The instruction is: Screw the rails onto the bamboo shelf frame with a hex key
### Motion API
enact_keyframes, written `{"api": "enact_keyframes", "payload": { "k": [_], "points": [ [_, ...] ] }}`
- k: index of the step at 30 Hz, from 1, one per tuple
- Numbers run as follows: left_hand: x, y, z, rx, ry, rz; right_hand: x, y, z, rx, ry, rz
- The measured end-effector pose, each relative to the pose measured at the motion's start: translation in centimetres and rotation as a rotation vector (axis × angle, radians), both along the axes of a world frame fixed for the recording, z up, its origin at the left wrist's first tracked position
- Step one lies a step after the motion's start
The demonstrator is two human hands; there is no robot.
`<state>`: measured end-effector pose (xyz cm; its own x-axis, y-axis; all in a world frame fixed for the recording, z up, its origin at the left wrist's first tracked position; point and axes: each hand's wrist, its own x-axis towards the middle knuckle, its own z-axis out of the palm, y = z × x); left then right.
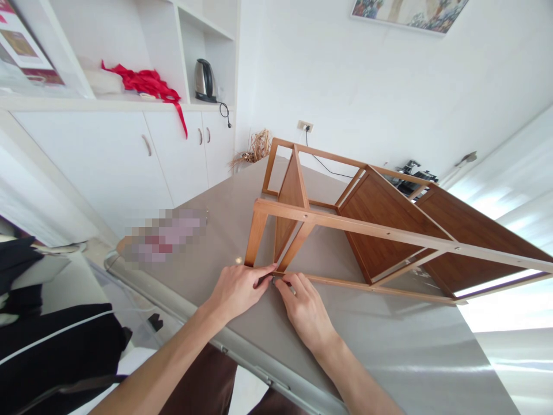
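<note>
A brown wooden shelf unit (pixel 380 233) with slatted-in panels lies on its side on the grey table. My left hand (pixel 237 293) is at the near lower rail, close to the left end. Its index finger lies along the wood, and the thumb closes in below it. Just to the right, my right hand (pixel 306 311) is closed, with thumb and fingertips pinched against the same rail. Between the two hands' fingertips there is something small and dark, too hidden to name. Screw heads show on the upper near rail.
The grey table (pixel 367 334) has a metal edge close to my body. A blurred-out item (pixel 166 236) lies at its left. Behind are dried plant stalks (pixel 259 147), black equipment (pixel 415 178) and a cabinet with a kettle (pixel 205 80) and red ribbon (pixel 147 83). Dark cloth (pixel 60 351) lies at lower left.
</note>
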<state>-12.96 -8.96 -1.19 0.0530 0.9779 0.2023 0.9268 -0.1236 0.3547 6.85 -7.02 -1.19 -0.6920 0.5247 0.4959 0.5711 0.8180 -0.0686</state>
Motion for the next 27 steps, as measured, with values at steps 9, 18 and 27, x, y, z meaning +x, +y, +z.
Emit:
{"api": "enact_keyframes", "payload": {
  "k": [9, 18, 27],
  "points": [
    [0.06, 0.08, 0.03, -0.013, -0.011, 0.006, -0.02, 0.1, -0.03, 0.003, 0.015, -0.005],
    [-0.01, 0.08, -0.04, -0.003, -0.005, 0.009, 0.26, 0.49, -0.57, 0.015, 0.006, -0.015],
    [-0.04, 0.16, -0.07, 0.01, -0.002, 0.001, 0.06, 0.71, -0.46, -0.111, 0.072, -0.024]
  ]
}}
